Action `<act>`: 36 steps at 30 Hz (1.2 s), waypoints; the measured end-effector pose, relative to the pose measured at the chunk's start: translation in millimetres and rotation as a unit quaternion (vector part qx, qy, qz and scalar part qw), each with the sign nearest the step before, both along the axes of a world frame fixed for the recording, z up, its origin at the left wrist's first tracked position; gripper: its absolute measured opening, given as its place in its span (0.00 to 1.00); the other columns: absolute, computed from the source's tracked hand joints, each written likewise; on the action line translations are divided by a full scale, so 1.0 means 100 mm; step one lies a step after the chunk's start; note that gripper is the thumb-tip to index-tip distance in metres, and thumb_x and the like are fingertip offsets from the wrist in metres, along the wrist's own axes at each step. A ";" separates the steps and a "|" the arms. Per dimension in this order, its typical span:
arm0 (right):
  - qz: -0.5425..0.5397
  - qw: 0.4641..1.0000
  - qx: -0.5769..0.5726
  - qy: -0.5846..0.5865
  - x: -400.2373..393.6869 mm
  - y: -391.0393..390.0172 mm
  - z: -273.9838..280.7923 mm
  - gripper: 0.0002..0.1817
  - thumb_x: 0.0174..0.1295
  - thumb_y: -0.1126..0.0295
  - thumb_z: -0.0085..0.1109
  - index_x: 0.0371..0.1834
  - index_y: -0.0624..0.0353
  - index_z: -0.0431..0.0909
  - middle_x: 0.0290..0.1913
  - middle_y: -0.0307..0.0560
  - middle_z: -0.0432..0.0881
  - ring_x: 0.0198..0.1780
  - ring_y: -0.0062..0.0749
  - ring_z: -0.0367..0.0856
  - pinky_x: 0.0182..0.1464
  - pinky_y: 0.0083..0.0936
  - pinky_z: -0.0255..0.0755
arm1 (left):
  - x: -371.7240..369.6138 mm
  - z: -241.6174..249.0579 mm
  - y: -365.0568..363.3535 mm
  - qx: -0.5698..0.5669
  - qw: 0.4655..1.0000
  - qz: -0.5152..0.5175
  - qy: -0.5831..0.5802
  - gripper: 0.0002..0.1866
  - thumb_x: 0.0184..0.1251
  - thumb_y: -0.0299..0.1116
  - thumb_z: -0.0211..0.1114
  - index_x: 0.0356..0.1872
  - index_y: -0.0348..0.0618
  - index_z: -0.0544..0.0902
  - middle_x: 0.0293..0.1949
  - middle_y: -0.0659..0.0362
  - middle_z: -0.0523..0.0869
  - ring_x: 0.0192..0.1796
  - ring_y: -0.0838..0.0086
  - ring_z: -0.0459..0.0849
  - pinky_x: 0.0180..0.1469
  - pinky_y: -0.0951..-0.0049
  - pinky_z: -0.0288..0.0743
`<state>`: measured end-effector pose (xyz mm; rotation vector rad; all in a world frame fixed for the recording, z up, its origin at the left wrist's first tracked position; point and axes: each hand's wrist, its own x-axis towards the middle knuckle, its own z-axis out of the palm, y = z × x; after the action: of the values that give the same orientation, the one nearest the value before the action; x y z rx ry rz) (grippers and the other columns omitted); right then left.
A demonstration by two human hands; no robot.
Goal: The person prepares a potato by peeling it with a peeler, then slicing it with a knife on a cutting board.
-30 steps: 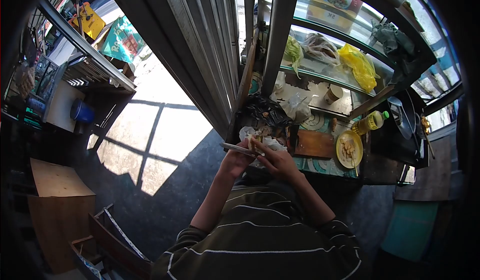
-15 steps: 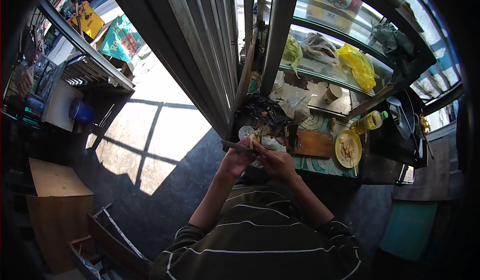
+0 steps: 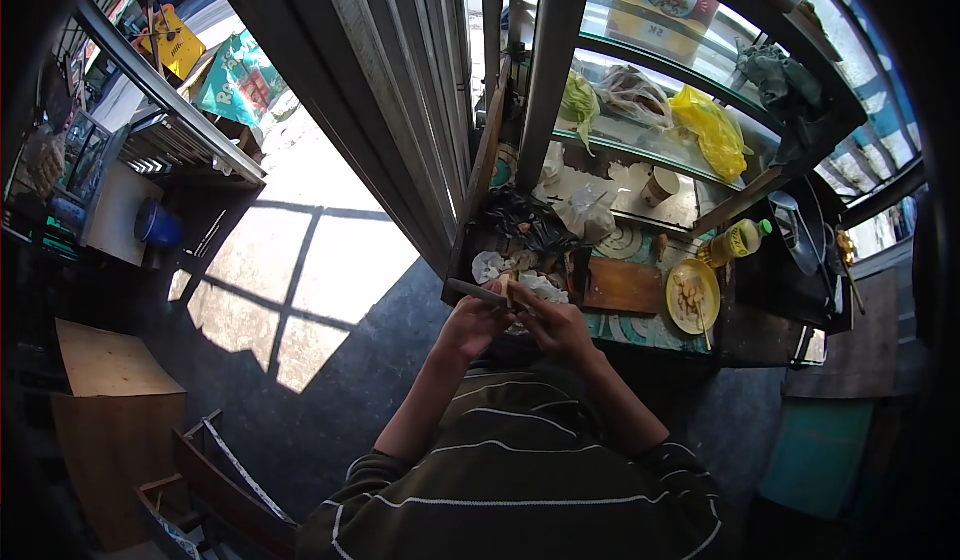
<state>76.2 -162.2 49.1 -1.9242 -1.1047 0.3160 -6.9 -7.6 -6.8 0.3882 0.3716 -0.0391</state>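
Note:
My left hand [image 3: 470,326] is closed around a small pale piece [image 3: 505,287], probably food, whose kind I cannot make out. My right hand [image 3: 555,327] is closed at the near end of a knife [image 3: 477,292], whose dark grey blade points left across my left hand. Both hands meet in front of my chest at the counter's front edge. The knife's handle is hidden by the fingers. Just beyond the hands lie crumpled white plastic bags [image 3: 543,287] and brownish scraps [image 3: 522,259].
A wooden cutting board [image 3: 624,286], a yellow plate [image 3: 684,308] with food pieces and a utensil, and an oil bottle [image 3: 735,244] stand to the right. Behind lie a black plastic bag [image 3: 530,215] and a paper cup [image 3: 661,187]. A glass case [image 3: 650,145] rises at the back.
The hands stay together at nearly the same place. The knife blade and fingers have shifted slightly around the pale piece, and the view has moved a little.

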 end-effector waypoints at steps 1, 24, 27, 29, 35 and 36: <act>-0.002 1.000 -0.010 0.009 0.00 0.00 0.02 0.25 0.56 0.66 0.53 0.59 0.39 0.66 0.23 0.49 0.77 0.23 0.42 0.77 0.27 0.32 0.69 | 0.00 0.00 0.00 0.005 1.000 0.000 0.002 0.16 0.65 0.39 0.54 0.50 0.45 0.72 0.42 0.61 0.80 0.42 0.74 0.79 0.41 0.71 0.73; 0.012 0.995 0.031 0.097 0.02 0.09 0.03 0.25 0.58 0.69 0.51 0.60 0.39 0.65 0.30 0.57 0.78 0.30 0.44 0.79 0.35 0.27 0.69 | -0.02 0.36 -0.02 0.054 0.998 0.030 -0.024 0.19 0.62 0.30 0.56 0.54 0.43 0.72 0.42 0.63 0.79 0.42 0.79 0.78 0.43 0.77 0.73; 0.008 0.995 0.028 0.092 0.03 0.11 -0.04 0.25 0.58 0.70 0.50 0.60 0.41 0.65 0.32 0.58 0.79 0.32 0.42 0.80 0.36 0.26 0.70 | -0.01 0.49 -0.05 0.068 0.997 0.044 -0.015 0.19 0.62 0.30 0.57 0.55 0.44 0.72 0.42 0.64 0.79 0.41 0.81 0.77 0.44 0.78 0.71; 0.003 0.992 0.076 0.099 0.02 0.13 -0.06 0.24 0.58 0.71 0.50 0.61 0.42 0.65 0.34 0.58 0.79 0.33 0.40 0.80 0.37 0.24 0.69 | -0.03 0.51 -0.06 0.098 0.994 0.044 -0.011 0.17 0.63 0.32 0.56 0.53 0.43 0.73 0.41 0.65 0.79 0.41 0.83 0.76 0.44 0.79 0.70; 0.038 0.990 0.062 0.119 0.08 0.12 0.08 0.25 0.59 0.69 0.48 0.63 0.43 0.62 0.37 0.56 0.79 0.33 0.38 0.80 0.39 0.25 0.69 | -0.01 0.41 -0.07 0.120 0.991 0.055 -0.028 0.14 0.64 0.33 0.56 0.49 0.41 0.76 0.39 0.65 0.79 0.40 0.84 0.76 0.42 0.80 0.70; 0.039 0.990 0.063 0.118 0.09 0.10 0.12 0.25 0.59 0.69 0.48 0.63 0.43 0.62 0.37 0.56 0.79 0.33 0.38 0.80 0.39 0.25 0.69 | 0.00 0.40 -0.07 0.120 0.991 0.056 -0.029 0.14 0.64 0.33 0.56 0.49 0.41 0.76 0.39 0.65 0.79 0.40 0.84 0.76 0.42 0.80 0.70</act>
<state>85.2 -152.0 60.7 -1.6871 -1.0176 0.4930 -6.6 -15.0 33.5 0.6050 0.3415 0.1273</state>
